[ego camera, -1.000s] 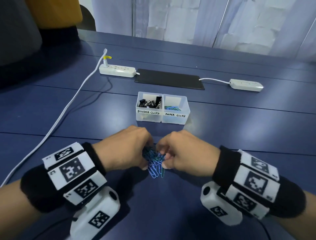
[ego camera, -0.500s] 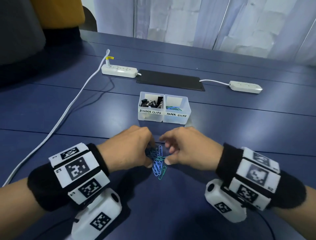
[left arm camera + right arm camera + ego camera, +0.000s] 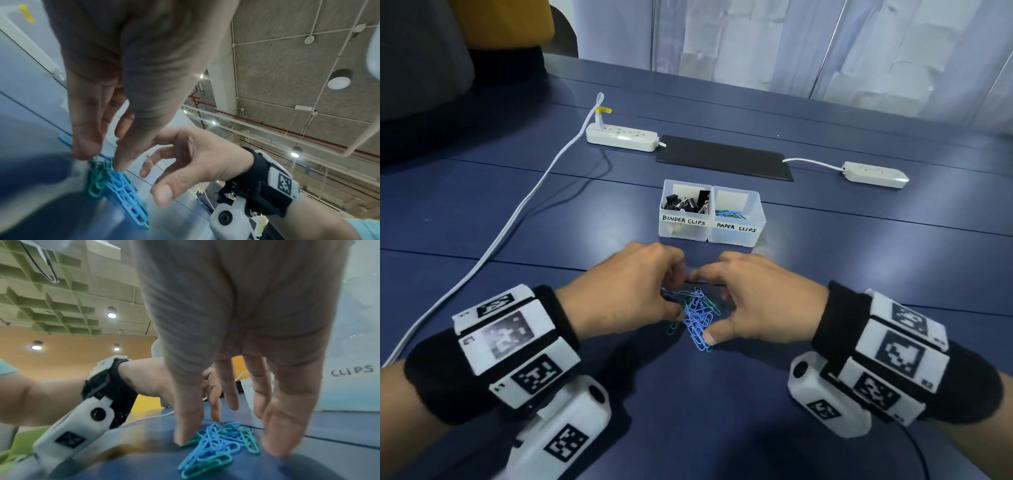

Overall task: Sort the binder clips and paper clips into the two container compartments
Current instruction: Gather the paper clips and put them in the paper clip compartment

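Observation:
A tangled pile of blue and green paper clips (image 3: pixel 698 318) (image 3: pixel 216 449) (image 3: pixel 121 186) lies on the blue table between my hands. My left hand (image 3: pixel 677 305) (image 3: pixel 98 160) pinches the pile's left edge between thumb and fingertips. My right hand (image 3: pixel 714 308) (image 3: pixel 226 443) straddles the pile with its fingers straight; its thumb rests on a green clip and its fingertips touch the table. Beyond my hands stands the clear two-compartment container (image 3: pixel 681 234). Its left half, labelled BINDER CLIPS, holds black binder clips (image 3: pixel 688 202). Its right half, labelled PAPER CLIPS, holds a few coloured clips (image 3: pixel 729 214).
A black pad (image 3: pixel 722 157) lies behind the container, with a white power strip (image 3: pixel 621 137) to its left and another (image 3: pixel 875 174) to its right. A white cable (image 3: pixel 524 205) runs down the table's left side. Dark shapes stand at the far left.
Both hands gripped the clip bunch close together. The right hand has since let go and spread, and the pile now lies looser on the table. The view has shifted slightly.

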Tool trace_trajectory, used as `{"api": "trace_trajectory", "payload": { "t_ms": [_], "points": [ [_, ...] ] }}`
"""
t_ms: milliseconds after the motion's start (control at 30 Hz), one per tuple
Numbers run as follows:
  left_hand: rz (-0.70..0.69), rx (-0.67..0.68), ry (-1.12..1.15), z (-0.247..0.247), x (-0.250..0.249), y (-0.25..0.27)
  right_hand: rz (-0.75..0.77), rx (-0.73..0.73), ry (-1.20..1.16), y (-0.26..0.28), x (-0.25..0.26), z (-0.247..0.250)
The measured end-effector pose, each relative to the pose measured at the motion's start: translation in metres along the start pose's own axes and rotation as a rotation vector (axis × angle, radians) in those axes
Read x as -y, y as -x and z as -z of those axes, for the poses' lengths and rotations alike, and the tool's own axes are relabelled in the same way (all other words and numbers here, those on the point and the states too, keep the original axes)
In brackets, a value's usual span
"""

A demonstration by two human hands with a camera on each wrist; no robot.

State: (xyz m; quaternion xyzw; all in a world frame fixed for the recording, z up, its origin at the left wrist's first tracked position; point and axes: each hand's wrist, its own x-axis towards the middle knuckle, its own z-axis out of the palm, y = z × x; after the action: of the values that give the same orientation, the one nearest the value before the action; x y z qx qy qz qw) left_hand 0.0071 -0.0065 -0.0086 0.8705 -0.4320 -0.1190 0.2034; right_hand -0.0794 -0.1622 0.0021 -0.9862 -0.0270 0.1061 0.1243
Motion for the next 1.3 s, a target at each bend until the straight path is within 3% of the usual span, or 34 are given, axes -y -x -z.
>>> {"api": "trace_trajectory", "payload": {
  "t_ms": [200,433,800,1166,1300],
  "points": [
    [0.048,-0.010,0.025,0.004,0.009,0.008,0.063,0.031,0.029,-0.004,0.015,-0.012],
    [0.028,-0.091,-0.034,0.007,0.012,0.009,0.021,-0.034,-0.032,-0.009,0.013,-0.011],
    [0.011,-0.078,-0.198,0.005,-0.001,0.012,-0.093,-0.158,-0.155,-0.007,-0.003,0.006],
    [-0.128,0.090,-0.272,-0.003,-0.006,0.015,-0.237,-0.441,-0.447,-0.029,-0.051,0.075],
    [-0.134,0.107,-0.273,-0.005,-0.004,0.018,-0.296,-0.376,-0.242,-0.069,-0.059,0.080]
  ]
}}
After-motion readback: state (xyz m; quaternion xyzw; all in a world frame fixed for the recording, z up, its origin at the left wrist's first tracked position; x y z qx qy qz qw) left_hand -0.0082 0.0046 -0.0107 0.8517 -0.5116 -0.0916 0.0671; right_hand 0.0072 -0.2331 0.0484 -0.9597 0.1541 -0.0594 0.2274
